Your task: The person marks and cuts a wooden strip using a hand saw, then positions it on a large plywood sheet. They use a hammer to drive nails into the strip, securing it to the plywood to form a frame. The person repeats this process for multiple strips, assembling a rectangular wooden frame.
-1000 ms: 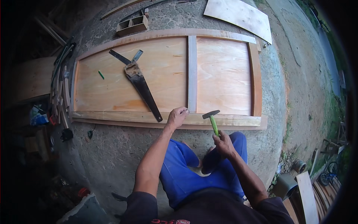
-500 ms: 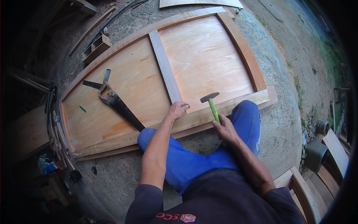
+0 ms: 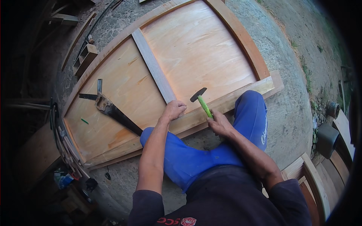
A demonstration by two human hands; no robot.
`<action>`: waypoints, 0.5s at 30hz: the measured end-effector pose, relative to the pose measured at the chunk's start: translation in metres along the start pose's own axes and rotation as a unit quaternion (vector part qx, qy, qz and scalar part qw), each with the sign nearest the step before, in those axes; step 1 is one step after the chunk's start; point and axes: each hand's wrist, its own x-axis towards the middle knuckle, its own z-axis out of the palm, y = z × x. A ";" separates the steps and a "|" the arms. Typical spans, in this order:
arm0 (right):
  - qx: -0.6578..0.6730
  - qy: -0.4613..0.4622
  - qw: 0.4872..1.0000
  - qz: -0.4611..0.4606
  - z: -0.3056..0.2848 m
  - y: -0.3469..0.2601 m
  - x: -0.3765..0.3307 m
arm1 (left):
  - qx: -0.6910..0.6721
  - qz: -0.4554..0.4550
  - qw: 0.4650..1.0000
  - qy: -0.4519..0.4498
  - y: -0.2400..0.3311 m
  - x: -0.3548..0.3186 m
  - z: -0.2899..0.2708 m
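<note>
Holding a hammer point(image 3: 202, 102) in closed fingers is the right hand point(image 3: 220, 123); the left hand point(image 3: 174, 110), fingers narrow, touches near the wooden bar's point(image 3: 154, 66) end, what they hold I cannot tell.

Rough grey concrete floor point(image 3: 288, 128) is spreading outdoors, and along its right side bare earth point(image 3: 301, 22) is stretching away, with tufts of grass point(image 3: 307, 71) growing near where the two are meeting. At the lower right, a dark grey container point(image 3: 327, 136) is standing near wooden boards point(image 3: 335, 177). Soft daylight is falling there, while the far left is lying in deep shadow.
</note>
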 end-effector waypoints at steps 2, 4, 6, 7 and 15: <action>0.007 0.004 1.000 -0.004 0.002 -0.002 0.004 | -0.020 0.000 1.000 0.002 -0.003 0.000 -0.001; 0.000 0.009 1.000 -0.012 0.004 -0.003 0.008 | -0.031 -0.003 1.000 -0.002 -0.006 0.002 -0.001; -0.022 0.012 0.999 -0.025 0.005 -0.002 0.011 | -0.035 -0.012 0.999 -0.011 -0.009 0.002 -0.001; -0.030 0.008 0.999 -0.024 0.005 -0.001 0.012 | -0.033 -0.022 0.999 -0.018 -0.005 0.002 -0.001; -0.040 -0.059 0.996 -0.047 -0.003 -0.013 0.013 | -0.037 0.047 0.998 0.001 -0.006 -0.001 -0.002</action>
